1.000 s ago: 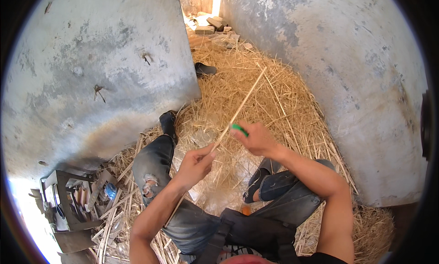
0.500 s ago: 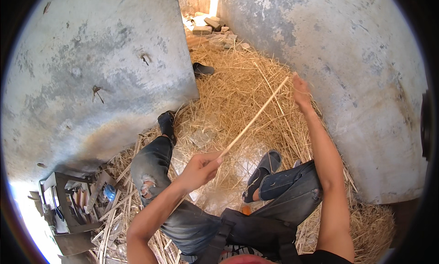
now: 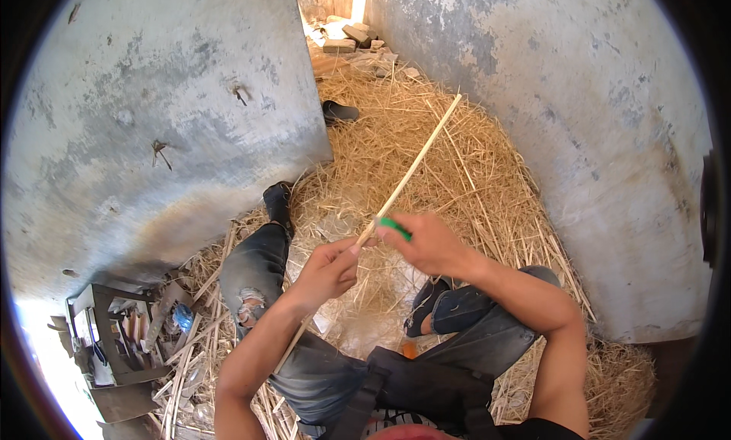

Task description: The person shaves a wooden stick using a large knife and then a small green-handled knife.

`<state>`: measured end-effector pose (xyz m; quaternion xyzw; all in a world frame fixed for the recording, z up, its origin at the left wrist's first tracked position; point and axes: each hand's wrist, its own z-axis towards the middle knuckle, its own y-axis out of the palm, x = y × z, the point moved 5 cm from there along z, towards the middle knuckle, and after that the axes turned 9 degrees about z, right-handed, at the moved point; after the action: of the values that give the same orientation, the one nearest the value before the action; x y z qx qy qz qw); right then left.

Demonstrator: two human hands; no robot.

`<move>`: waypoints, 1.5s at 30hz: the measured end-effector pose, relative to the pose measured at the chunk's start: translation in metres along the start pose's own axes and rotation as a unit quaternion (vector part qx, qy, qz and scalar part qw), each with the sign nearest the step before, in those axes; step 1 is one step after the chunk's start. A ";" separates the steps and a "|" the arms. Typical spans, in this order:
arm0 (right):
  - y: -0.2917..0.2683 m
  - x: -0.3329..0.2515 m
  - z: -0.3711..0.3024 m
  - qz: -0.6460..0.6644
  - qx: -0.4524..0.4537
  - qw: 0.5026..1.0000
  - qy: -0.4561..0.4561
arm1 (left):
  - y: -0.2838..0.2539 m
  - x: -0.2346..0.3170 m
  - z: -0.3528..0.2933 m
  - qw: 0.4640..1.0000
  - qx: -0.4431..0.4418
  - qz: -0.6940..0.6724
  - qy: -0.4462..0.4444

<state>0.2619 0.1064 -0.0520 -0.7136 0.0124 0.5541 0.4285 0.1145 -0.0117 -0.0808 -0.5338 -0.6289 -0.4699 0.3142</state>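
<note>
A long, pale bamboo strip (image 3: 420,160) runs slantwise from near my left thigh, under my left forearm, up toward the far right. My left hand (image 3: 329,271) is closed round its middle, thumb on top. Just beyond, my right hand (image 3: 428,243) presses against the strip, closed on a small green-handled tool (image 3: 394,227). The tool's working end is hidden where it meets the strip.
Straw-like shavings (image 3: 381,135) cover the floor between two worn grey walls (image 3: 167,97). Bricks (image 3: 339,46) and a dark shoe (image 3: 339,112) lie farther off. At left, split strips (image 3: 181,371) lie beside a broken wooden frame (image 3: 114,337) and a blue plastic piece (image 3: 183,318).
My right hand has come back from beyond the strip's far end to beside my left hand, and the green tool now shows. The strip has tilted more upright; my left hand stays on it.
</note>
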 end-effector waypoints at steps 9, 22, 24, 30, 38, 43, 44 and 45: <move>-0.027 0.069 0.035 -0.091 0.145 0.985 -0.005 | -0.005 -0.015 0.007 0.999 0.021 0.048 -0.002; -0.220 0.164 -0.042 0.170 0.413 0.874 0.190 | -0.013 -0.022 -0.018 0.999 -0.012 0.045 -0.014; -0.168 0.125 -0.017 -0.012 0.319 0.936 0.146 | -0.012 -0.019 -0.018 0.999 0.001 0.037 -0.011; -0.020 0.023 0.007 0.034 0.022 0.999 0.029 | -0.006 -0.011 -0.011 0.996 0.053 0.067 0.012; -0.041 0.087 0.035 -0.026 0.139 0.986 0.086 | -0.018 -0.026 -0.019 0.979 0.086 0.187 -0.011; -0.179 0.182 0.016 0.041 0.368 0.902 0.219 | -0.011 -0.026 -0.037 0.989 0.006 0.143 -0.024; -0.201 0.206 0.004 0.050 0.408 0.886 0.216 | -0.012 -0.027 -0.034 0.991 -0.001 0.130 -0.011; -0.207 0.206 -0.004 0.088 0.405 0.878 0.238 | -0.015 -0.029 -0.034 0.993 0.000 0.114 -0.002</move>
<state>0.4459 0.3289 -0.0931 -0.5837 0.3999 0.3497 0.6140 0.1032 -0.0537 -0.0982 -0.6030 -0.5641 -0.4301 0.3649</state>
